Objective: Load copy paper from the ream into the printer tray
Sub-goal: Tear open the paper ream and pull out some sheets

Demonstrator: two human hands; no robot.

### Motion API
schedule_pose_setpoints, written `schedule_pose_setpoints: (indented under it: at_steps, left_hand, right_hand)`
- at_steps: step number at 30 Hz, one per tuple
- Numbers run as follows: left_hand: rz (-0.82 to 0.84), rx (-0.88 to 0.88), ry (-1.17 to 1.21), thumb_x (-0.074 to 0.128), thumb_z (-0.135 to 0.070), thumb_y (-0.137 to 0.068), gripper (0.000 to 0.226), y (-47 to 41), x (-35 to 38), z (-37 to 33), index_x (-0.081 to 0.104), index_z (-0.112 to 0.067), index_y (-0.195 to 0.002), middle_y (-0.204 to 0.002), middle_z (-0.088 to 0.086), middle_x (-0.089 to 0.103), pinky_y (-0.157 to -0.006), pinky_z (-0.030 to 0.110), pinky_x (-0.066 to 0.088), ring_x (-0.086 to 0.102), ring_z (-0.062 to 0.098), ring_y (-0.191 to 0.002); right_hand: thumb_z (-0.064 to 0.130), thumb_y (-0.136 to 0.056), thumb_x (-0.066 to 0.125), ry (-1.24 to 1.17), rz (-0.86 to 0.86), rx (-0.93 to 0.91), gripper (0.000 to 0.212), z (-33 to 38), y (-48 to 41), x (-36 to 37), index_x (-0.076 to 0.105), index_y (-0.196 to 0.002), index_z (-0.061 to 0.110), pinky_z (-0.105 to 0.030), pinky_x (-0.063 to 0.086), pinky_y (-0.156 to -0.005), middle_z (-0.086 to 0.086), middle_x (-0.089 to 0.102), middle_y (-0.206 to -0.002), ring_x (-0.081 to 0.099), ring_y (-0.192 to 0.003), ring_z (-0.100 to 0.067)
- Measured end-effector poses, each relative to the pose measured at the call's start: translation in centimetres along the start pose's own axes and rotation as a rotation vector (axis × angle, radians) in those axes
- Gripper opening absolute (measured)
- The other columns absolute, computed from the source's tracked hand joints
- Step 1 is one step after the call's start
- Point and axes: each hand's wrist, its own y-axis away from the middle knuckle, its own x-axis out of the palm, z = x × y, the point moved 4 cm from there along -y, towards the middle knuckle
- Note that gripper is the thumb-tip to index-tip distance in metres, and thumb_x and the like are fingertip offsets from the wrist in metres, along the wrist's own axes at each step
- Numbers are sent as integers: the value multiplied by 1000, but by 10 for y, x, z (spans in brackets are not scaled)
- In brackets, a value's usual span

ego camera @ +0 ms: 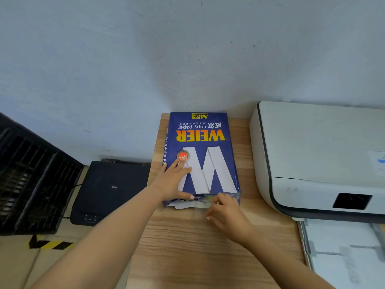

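The right hand (pixel 224 207) pinches the torn near end of the blue paper-wrapped ream of copy paper (pixel 201 155), fingertips in the ragged flap. The left hand (pixel 177 181) lies flat and open on top, holding nothing. The ream rests on the light wood-grain table (pixel 187 247). At three o'clock stands the white printer (pixel 312 155), with its pale open tray (pixel 343 253) at four o'clock. A hard tug could rip the wrapper unevenly and crease sheets.

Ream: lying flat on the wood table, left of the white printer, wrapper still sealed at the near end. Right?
Not sealed. The head view shows the ream with its wrapper torn open at the near end, where the right hand works. It does lie flat on the table, left of the printer.
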Motion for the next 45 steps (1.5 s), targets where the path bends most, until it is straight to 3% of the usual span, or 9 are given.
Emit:
schedule_pose_setpoints:
  at_steps: [4,8,11,20,26,30,35,41,45]
  left_hand:
    - [-34,-24,-54,67,-66,-68,108,3,13,-6,9,-25,-149,-161,2,-8,-119,52,-2,-14,23,-148]
    - [-47,-38,-101,69,-66,-66,115,1,21,-8,3,-23,-149,-161,5,-13,-119,56,-1,-17,25,-147]
    - [-47,-44,-123,69,-66,-67,116,1,21,-9,1,-22,-149,-161,7,-13,-119,56,-2,-17,26,-147]
    - [-32,-17,-102,64,-68,-69,114,8,17,-10,0,-22,-151,-161,6,-11,-120,51,-1,-13,24,-148]
    - [-123,42,111,54,-55,-86,74,15,1,-3,20,-34,-148,-159,-6,20,-121,48,13,17,15,-146]
    - [-51,59,100,46,-43,-95,44,12,-4,-5,45,-32,-138,-152,-5,34,-119,53,15,29,16,-141]
    - [-5,21,116,41,-38,-99,42,10,-7,-9,46,-28,-139,-156,-3,29,-118,53,17,24,18,-144]
    - [22,-6,127,43,-39,-97,43,10,-7,-10,45,-29,-139,-156,-1,29,-118,53,18,28,22,-143]
    - [32,-7,115,43,-40,-97,44,9,-7,-10,44,-30,-140,-158,-1,25,-119,52,15,24,22,-144]
  right_hand:
    - [40,-81,59,-40,15,-26,12,-2,8,-10,65,-86,31,-23,33,-89,15,48,-98,43,-99,-5]
    - [28,-85,61,-42,-209,113,9,-13,-4,-28,63,-92,24,-20,31,-82,9,53,-98,46,-94,-7]
    - [27,-83,65,99,-125,204,20,-29,-16,-27,61,-102,23,-25,30,-80,4,53,-105,47,-96,-15]
    - [14,-85,61,308,-107,37,4,-22,-23,-30,65,-84,14,-33,46,-68,-2,63,-84,56,-75,-22]
    - [15,-90,55,162,-239,90,4,-17,-24,-47,59,-90,16,-35,46,-74,1,61,-89,53,-80,-19]
    - [5,-73,70,264,-222,-62,15,-7,-26,-42,62,-80,17,-34,48,-64,1,65,-88,56,-72,-22]
    - [21,-61,86,433,-112,-88,13,-5,-32,-28,76,-69,22,-30,54,-66,2,73,-95,66,-77,-21]
    - [16,-49,90,550,-62,-63,22,-15,-45,-20,77,-65,21,-29,54,-59,1,73,-87,63,-70,-21]
    - [12,-57,86,560,18,-75,22,-18,-46,-19,77,-78,16,-33,54,-67,-4,71,-97,63,-84,-24]
